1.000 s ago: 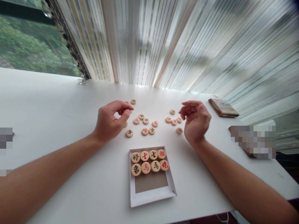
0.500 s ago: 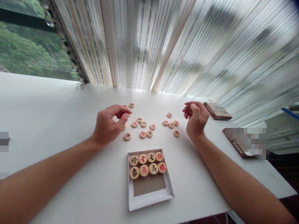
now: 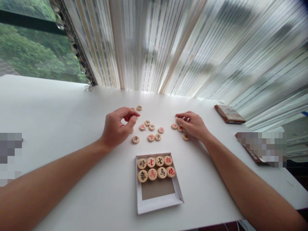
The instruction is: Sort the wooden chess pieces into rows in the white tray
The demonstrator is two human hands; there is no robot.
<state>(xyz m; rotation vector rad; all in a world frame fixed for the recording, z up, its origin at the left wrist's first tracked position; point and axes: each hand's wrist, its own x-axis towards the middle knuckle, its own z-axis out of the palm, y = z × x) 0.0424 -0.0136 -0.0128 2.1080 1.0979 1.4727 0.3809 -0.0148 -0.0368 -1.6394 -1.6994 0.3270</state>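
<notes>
A shallow white box [image 3: 160, 202] holds Chinese chess pieces in two rows, with black or red characters on top. Its near part shows a bare brown bottom. Beyond it, more round wooden pieces lie scattered on the white table, among them a black-marked chess piece [image 3: 136, 139] and a red-marked chess piece [image 3: 161, 130]. My left hand [image 3: 120, 125] hovers at the left of the scatter, thumb and forefinger pinched; anything between them is hidden. At the right group, my right hand [image 3: 192, 124] has its fingertips closed around a chess piece, mostly covered.
Two flat boxes lie at the table's right side: a brown box [image 3: 229, 114] farther back and another box [image 3: 251, 150], partly blurred out, nearer. A striped curtain [image 3: 154, 48] hangs along the far edge. A window [image 3: 36, 48] shows trees at the left.
My right hand has moved left and down from beside the brown box to the right group of pieces, closing on one. My left hand keeps its pinch. The view has shifted slightly.
</notes>
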